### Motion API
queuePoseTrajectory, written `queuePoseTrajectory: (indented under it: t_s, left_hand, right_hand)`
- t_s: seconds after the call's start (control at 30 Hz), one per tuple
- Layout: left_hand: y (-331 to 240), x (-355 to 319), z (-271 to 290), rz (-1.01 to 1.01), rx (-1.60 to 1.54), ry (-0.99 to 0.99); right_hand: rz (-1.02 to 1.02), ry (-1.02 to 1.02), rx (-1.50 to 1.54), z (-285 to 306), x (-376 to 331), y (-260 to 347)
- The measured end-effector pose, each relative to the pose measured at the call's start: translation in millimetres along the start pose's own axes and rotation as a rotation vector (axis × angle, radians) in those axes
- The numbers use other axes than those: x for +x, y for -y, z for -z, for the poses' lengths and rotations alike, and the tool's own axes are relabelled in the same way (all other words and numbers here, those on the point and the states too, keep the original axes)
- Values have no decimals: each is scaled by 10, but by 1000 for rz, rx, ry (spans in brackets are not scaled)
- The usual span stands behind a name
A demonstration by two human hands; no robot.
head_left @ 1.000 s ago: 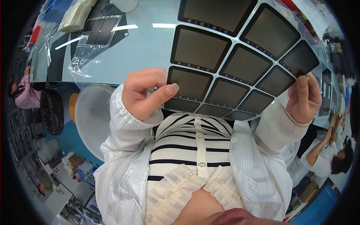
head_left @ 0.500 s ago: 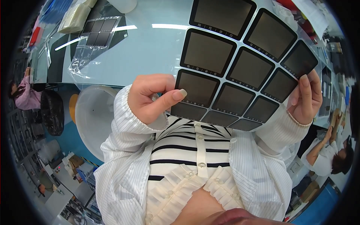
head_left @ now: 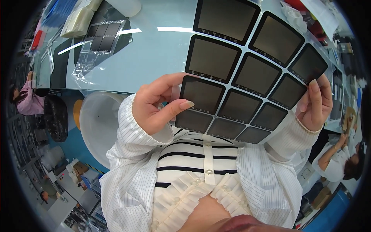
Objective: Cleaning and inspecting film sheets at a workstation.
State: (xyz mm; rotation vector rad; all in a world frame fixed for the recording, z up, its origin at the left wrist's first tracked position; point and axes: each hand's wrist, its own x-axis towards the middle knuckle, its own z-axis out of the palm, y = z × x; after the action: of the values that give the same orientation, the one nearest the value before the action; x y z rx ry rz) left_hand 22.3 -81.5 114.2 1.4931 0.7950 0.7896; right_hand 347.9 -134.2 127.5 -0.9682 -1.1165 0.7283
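Held up in front of my chest is a clear plastic sheet carrying rows of dark, black-framed rectangular panels. Small markings run along one edge of each panel. My left hand pinches the sheet's left edge, its thumb lying over the lower-left panel and the fingers behind. At the right edge my right hand grips it, thumb on the front and the other fingers partly hidden behind. The sheet is tilted, with its lower edge close to my striped top.
A glass-topped table lies beyond. On it are a clear bag with a smaller dark panel sheet and a stack of pale packets. A white bin stands below the table edge at left. Other people sit at far left and right.
The sheet has tilted slightly, so its lower rows show more fully. My left hand has shifted a little downward along the edge; the right hand is nearly unmoved.
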Motion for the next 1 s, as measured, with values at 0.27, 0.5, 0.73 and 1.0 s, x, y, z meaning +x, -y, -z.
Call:
queuePoseTrajectory:
  t_s: [0.27,0.5,0.73,1.0]
  left_hand:
    - [-26,10,15,39,7,10]
    - [-43,24,16,16,26,7]
    - [-90,12,36,25,36,13]
    - [-112,-6,61,47,17,-5]
  right_hand:
    - [-18,31,-14,-9,2,44]
    - [-2,26,12,-32,3,50]
    - [-8,-15,32,-31,11,20]
    - [-19,16,-5,-67,35,6]
